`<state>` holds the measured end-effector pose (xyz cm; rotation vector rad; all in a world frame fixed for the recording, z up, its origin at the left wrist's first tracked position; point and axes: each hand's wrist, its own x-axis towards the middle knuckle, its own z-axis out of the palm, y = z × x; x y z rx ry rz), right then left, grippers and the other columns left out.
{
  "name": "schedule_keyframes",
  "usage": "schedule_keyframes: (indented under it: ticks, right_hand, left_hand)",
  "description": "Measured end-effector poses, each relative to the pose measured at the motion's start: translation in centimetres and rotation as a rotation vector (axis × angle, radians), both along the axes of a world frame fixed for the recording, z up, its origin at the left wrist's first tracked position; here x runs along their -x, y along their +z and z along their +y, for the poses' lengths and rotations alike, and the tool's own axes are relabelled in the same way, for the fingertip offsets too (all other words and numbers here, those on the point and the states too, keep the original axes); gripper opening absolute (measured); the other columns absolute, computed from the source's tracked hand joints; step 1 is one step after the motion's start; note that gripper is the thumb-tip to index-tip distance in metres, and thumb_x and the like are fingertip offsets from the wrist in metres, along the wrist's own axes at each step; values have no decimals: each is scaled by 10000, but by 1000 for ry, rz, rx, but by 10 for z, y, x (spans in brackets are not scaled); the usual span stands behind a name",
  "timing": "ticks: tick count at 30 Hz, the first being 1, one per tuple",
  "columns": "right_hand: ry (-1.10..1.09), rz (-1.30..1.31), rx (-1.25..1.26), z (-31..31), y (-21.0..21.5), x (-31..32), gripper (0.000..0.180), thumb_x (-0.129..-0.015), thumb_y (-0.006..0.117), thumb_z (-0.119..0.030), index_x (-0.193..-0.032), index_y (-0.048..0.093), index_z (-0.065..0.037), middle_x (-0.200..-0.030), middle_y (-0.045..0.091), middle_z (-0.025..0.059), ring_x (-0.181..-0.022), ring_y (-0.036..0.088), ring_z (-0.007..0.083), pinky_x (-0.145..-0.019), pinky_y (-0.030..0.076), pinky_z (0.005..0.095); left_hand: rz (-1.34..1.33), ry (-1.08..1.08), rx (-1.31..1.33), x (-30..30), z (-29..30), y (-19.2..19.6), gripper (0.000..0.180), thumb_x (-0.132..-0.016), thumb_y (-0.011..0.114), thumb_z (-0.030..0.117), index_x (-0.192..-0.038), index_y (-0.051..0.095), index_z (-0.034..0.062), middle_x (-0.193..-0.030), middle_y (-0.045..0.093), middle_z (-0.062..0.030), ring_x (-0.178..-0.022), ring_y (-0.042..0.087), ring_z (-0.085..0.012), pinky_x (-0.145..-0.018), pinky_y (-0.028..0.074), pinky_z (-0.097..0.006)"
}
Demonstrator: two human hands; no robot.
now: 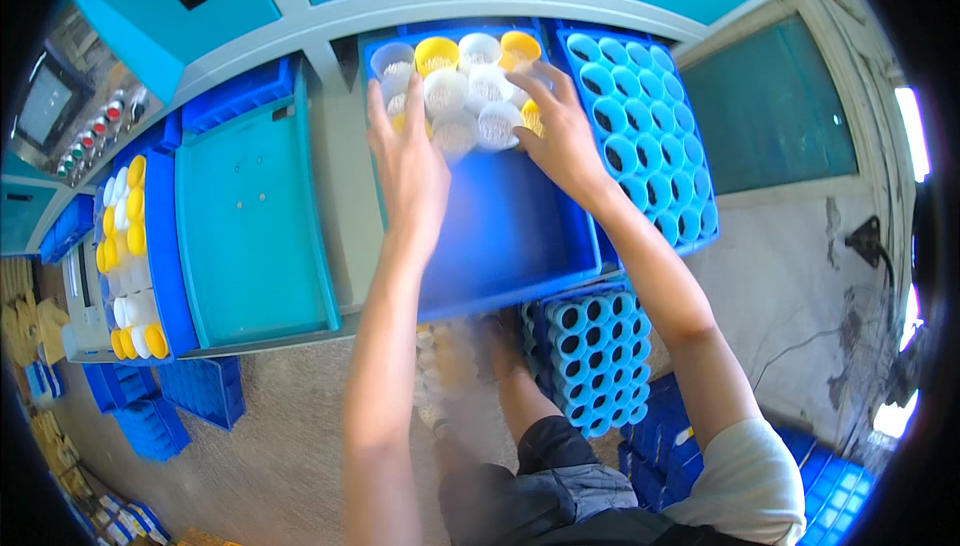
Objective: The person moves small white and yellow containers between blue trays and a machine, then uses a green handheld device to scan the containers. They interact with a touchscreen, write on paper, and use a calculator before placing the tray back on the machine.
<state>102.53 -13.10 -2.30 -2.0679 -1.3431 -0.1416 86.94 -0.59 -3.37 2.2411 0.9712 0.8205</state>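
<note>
- Nearest, at the lower edge, the person's dark trousers [560, 486] and a white sleeve [745, 481] are seen, with both bare forearms reaching up toward the bench [345, 166].
- On the floor just below the bench's near edge, a stack of blue trays [590, 356] with round holes is seen, and more blue crates [175, 401] lie on the floor to the left.
- A deep blue bin [500, 236] is set on the bench, its near edge hanging over the bench's near edge.
- The left hand [410, 161] is held inside the bin with fingers stretched wide, flat and pointing at the far end; nothing is gripped by it, and its fingertips lie beside the cups.
- The right hand [560, 131] is spread over the right side of the cluster, its fingers touching the cups; whether one is gripped cannot be told.
- The cups [460, 86], white and yellow and round, are packed together at the far end of the bin, against its far wall.
- A blue tray with round pockets [640, 131] lies just right of the bin, touching it.
- A shallow teal tray [250, 216] is set left of the bin, and beyond it, at the bench's left edge, a blue tray of yellow and white cups [130, 256].
- Farthest left, a control panel [75, 111] with buttons is seen.
</note>
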Motion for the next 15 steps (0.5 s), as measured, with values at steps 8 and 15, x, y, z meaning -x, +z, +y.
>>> schedule_keyframes:
  ticks: [8,15]
  right_hand:
    - [26,36,721,102,-75,-89,811,-710,803,-142,-1449,467,-121,-1230,566,373,-1264,539,496,-924,573,490]
    - [-1,272,300,14,10,-25,839,-604,838,43,-1372,545,-124,-1329,479,255,-1218,551,486,-1040,505,493]
  left_hand:
    - [409,-32,255,-105,63,-50,692,-789,664,-109,-1431,555,126,-1545,322,-278,-1271,519,-530,-1083,472,-509]
    - [72,-37,35,-33,-6,-2,742,-652,722,-205,-1321,618,99,-1434,441,-240,-1247,570,-446,-1049,514,-449]
